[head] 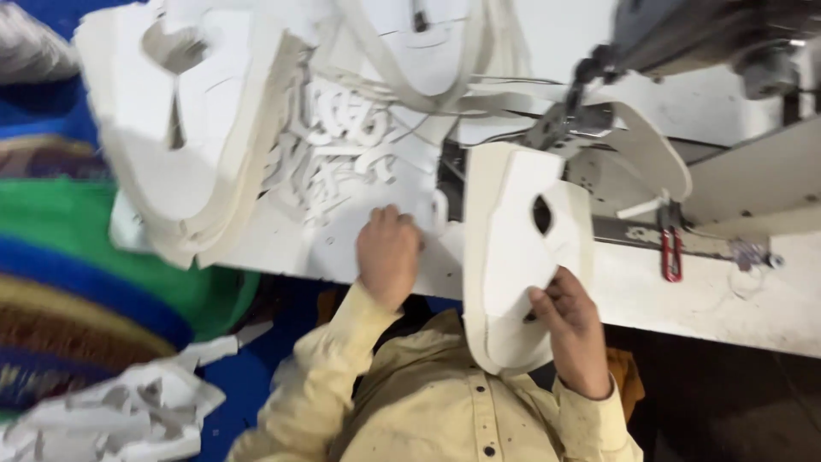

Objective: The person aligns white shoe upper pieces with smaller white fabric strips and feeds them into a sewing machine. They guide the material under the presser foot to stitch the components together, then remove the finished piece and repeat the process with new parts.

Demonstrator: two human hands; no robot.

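My right hand point(571, 329) grips the lower edge of a white cut shoe-upper piece point(513, 248) with an oval hole, held up near the sewing machine's needle area point(560, 124). My left hand point(389, 252) rests knuckles-up on the white table point(727, 295), fingers curled, touching loose white offcuts point(342, 154); whether it holds one is unclear. A stack of similar white cut pieces point(197, 128) lies to the left of that hand.
The grey sewing machine head point(701, 34) sits at the upper right. Red-handled snips point(671, 252) lie on the table to the right. White strips point(445, 77) trail across the back. Scrap offcuts point(120, 411) pile at lower left beside colourful fabric point(77, 248).
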